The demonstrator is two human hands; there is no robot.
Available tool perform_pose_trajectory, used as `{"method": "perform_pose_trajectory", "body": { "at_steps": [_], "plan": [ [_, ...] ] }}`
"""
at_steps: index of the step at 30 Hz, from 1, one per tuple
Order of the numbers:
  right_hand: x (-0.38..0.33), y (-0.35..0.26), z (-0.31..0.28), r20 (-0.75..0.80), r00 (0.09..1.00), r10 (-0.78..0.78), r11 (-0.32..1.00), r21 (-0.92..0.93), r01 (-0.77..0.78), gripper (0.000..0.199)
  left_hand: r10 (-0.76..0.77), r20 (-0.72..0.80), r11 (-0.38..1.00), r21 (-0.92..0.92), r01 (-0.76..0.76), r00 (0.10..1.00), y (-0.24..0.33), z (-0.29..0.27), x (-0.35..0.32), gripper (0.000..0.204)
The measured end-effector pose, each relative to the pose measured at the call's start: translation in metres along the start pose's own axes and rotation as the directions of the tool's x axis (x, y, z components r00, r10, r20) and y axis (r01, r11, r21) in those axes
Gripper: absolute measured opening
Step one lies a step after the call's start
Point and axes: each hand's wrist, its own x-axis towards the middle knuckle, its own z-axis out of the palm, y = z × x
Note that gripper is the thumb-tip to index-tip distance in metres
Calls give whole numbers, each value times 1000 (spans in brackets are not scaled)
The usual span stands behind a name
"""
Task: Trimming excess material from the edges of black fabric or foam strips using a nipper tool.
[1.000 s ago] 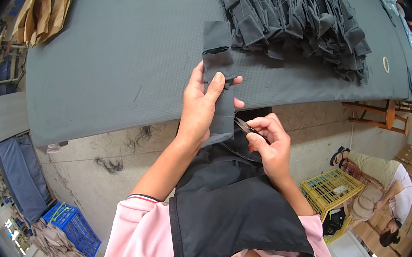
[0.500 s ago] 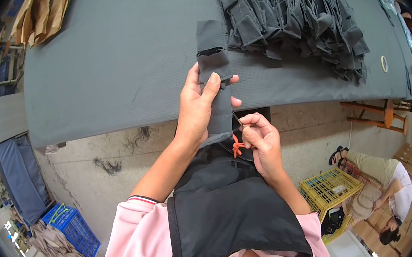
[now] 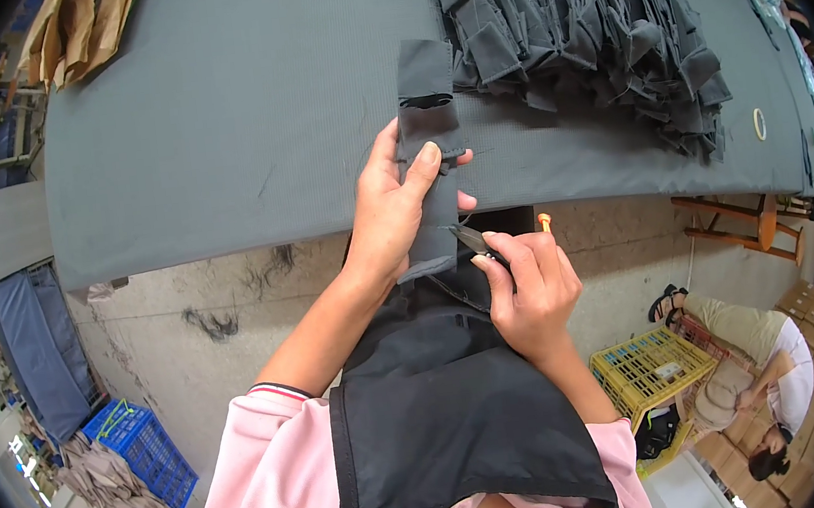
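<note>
My left hand (image 3: 390, 201) is closed on a dark grey fabric strip (image 3: 430, 121), thumb on top and fingertips showing past its right edge. The strip runs from over the table edge back toward my black apron (image 3: 464, 417), and a folded opening shows near its far end. In my right hand (image 3: 537, 290) is a small pair of thread snips (image 3: 470, 238), its dark blades pointing up and left. The blade tips are at the strip's right edge, below my left fingers; whether they touch it I cannot tell. A small orange piece (image 3: 545, 223) sticks up beyond my right knuckles.
The table (image 3: 215, 125) has a grey cover and bears a heap of similar grey fabric pieces (image 3: 572, 28), a tape ring (image 3: 760, 125) and brown paper (image 3: 81, 35). Below stand a blue crate (image 3: 144, 445), a yellow crate (image 3: 652, 367) and a wooden stool (image 3: 736, 224). A person (image 3: 765, 355) bends at the right.
My right hand has turned and shifted slightly right, bringing the snips' blades into view at the strip. The orange piece moved from below the fingers to above them. The strip's far end shifted slightly right.
</note>
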Motion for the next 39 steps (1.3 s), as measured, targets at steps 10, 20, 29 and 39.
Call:
{"method": "perform_pose_trajectory", "body": {
  "at_steps": [10, 20, 29, 39],
  "plan": [
    [6, 3, -14, 46, 999, 17, 977, 213, -26, 24, -22, 27, 999, 33, 21, 999, -3, 1, -2, 45],
    [14, 8, -11, 156, 988, -22, 994, 113, 4, 19, -37, 46, 999, -21, 38, 998, -4, 0, -4, 45],
    [19, 4, -4, 220, 971, -95, 988, 139, 65, 20, -66, 74, 997, -45, 70, 995, 0, 1, -9, 57],
    [20, 0, -3, 200, 975, -93, 982, 182, 57, 28, -87, 65, 993, -72, 91, 994, 3, 3, -12, 59]
  ]
}}
